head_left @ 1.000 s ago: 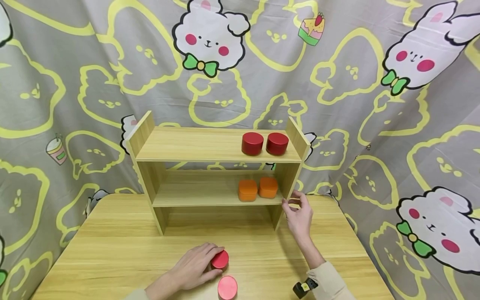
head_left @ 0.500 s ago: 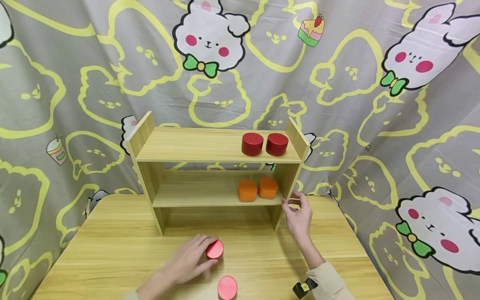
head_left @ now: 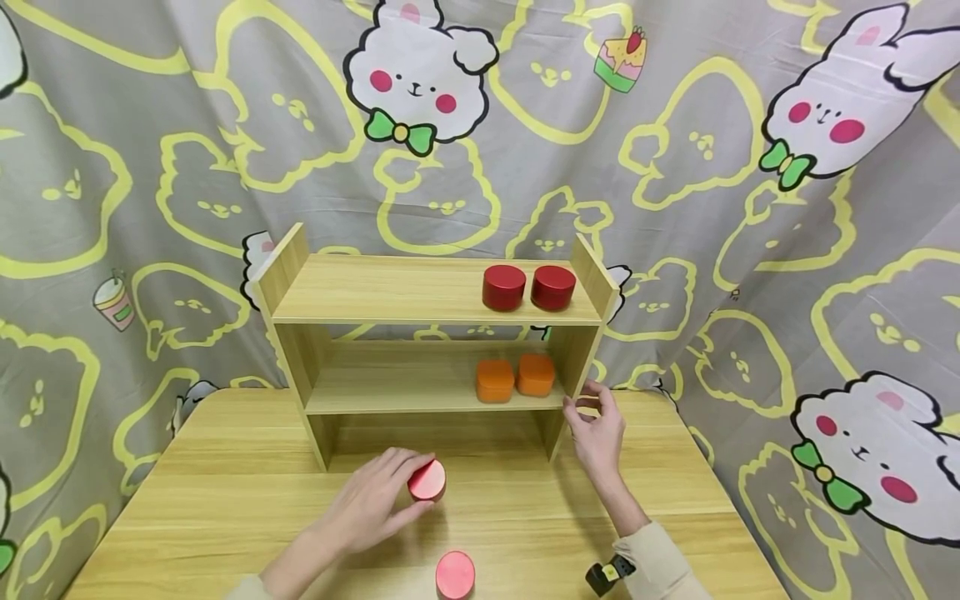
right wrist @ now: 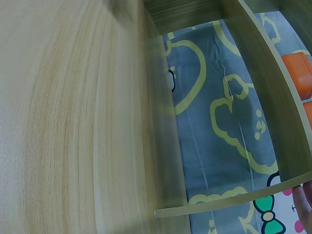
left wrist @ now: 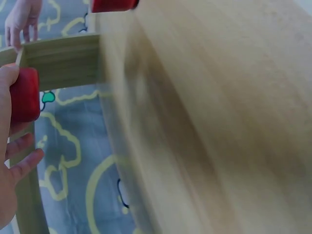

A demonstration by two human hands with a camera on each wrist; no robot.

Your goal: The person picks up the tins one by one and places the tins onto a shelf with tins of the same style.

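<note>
My left hand (head_left: 372,502) grips a round red tin (head_left: 427,482) between thumb and fingers, over the table in front of the shelf. In the left wrist view this tin (left wrist: 25,95) shows at the left edge, clear of the tabletop. A second red tin (head_left: 455,575) stands on the table nearer to me. My right hand (head_left: 597,425) touches the right side panel of the wooden shelf (head_left: 435,410), fingers bent at the edge by the middle board. On that board sit two orange square tins (head_left: 495,381), and two dark red round tins (head_left: 504,287) stand on the top board.
The wooden table (head_left: 225,500) reaches back under the shelf. A patterned curtain (head_left: 555,175) hangs behind it and along both sides. A small black device (head_left: 609,575) is worn at my right sleeve. The shelf's side panels rise above the top board.
My left hand has lifted the red tin off the table and carried it slightly left and toward the shelf. My right hand has stayed at the side panel.
</note>
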